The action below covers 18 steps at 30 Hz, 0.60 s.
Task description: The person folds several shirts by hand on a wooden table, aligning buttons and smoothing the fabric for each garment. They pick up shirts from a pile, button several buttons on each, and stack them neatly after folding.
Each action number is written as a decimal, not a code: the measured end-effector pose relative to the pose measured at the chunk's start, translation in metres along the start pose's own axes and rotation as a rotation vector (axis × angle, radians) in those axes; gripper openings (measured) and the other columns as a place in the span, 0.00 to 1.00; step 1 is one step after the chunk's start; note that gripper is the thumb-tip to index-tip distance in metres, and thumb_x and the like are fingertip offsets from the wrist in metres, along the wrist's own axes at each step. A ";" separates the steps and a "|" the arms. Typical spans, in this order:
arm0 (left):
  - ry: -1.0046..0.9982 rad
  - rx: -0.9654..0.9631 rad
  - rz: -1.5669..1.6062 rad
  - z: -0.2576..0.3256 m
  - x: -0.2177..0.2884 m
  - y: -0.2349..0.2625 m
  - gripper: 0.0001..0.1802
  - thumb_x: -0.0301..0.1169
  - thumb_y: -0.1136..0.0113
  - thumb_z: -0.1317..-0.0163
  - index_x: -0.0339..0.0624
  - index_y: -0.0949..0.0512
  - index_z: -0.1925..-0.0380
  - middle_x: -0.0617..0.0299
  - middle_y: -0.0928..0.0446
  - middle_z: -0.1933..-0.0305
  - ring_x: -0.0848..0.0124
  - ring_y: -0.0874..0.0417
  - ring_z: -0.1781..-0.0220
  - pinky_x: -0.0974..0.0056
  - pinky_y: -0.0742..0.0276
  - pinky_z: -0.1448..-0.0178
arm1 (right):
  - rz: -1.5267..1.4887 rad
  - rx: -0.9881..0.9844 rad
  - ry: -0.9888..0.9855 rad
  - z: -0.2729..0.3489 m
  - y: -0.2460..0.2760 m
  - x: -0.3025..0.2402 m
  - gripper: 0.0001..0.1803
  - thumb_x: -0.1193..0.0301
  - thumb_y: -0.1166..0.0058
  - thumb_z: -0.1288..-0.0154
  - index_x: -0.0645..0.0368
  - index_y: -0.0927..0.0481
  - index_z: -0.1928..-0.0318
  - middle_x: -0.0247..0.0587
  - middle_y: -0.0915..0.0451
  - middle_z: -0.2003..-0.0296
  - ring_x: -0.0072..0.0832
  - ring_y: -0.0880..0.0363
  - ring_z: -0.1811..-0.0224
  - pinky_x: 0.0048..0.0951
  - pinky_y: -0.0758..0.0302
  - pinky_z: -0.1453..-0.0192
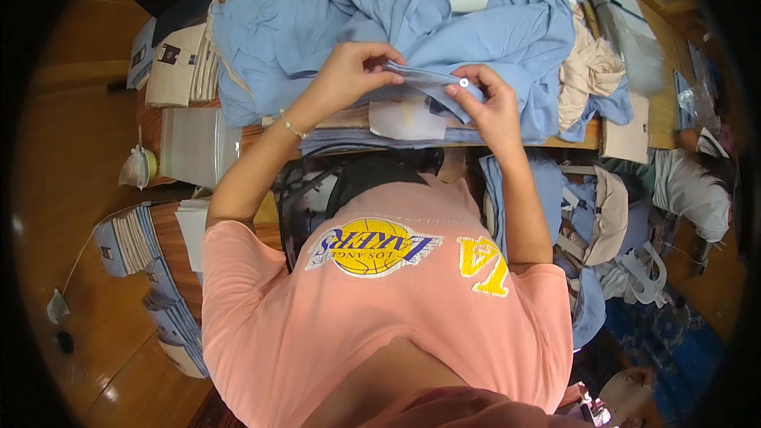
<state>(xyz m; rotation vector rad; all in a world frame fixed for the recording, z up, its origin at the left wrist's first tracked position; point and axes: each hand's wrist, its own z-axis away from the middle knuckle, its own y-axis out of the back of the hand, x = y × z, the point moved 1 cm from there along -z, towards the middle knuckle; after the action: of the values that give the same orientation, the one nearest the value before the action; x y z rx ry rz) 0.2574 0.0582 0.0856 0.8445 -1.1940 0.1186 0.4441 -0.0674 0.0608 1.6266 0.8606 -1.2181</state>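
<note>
A light blue shirt (491, 36) lies spread on the wooden table (658, 115) amid a heap of similar blue garments. My left hand (357, 67) pinches the edge of its buttoned front strip. My right hand (487, 103) grips the same strip close to a small white button (464, 82). Both hands hold the fabric taut between them above the table's near edge. A thin bracelet sits on my left wrist.
Folded beige garments (178, 63) and a clear plastic bag (194, 147) lie at the table's left. A cream cloth (590, 71) rests to the right. Stacks of folded fabric (151, 261) stand on the floor at left; bags and blue clothes (602, 222) crowd the right.
</note>
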 end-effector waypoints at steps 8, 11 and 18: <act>0.041 0.134 0.237 0.031 -0.024 -0.031 0.08 0.22 0.36 0.51 0.34 0.20 0.68 0.63 0.20 0.66 0.78 0.24 0.65 0.73 0.29 0.59 | 0.157 0.026 0.107 0.028 -0.011 0.002 0.07 0.77 0.40 0.50 0.65 0.23 0.70 0.43 0.26 0.75 0.34 0.28 0.72 0.26 0.33 0.68; -0.059 0.163 0.218 0.030 -0.021 -0.030 0.08 0.22 0.37 0.51 0.34 0.20 0.69 0.62 0.20 0.64 0.76 0.23 0.63 0.73 0.29 0.58 | 0.197 0.053 0.117 0.030 -0.015 0.003 0.06 0.77 0.40 0.50 0.64 0.23 0.71 0.42 0.26 0.74 0.36 0.28 0.73 0.28 0.33 0.69; -0.081 0.084 0.159 0.026 -0.021 -0.025 0.08 0.21 0.37 0.52 0.35 0.19 0.69 0.60 0.20 0.63 0.75 0.22 0.61 0.71 0.29 0.57 | 0.428 0.131 0.335 0.036 -0.017 0.013 0.07 0.76 0.39 0.54 0.59 0.22 0.73 0.37 0.26 0.73 0.35 0.30 0.70 0.31 0.33 0.67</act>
<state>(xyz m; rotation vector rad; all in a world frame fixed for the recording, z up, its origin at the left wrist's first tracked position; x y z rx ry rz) 0.2413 0.0319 0.0575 0.8337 -1.3400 0.2679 0.4199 -0.0950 0.0396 2.0312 0.5926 -0.7269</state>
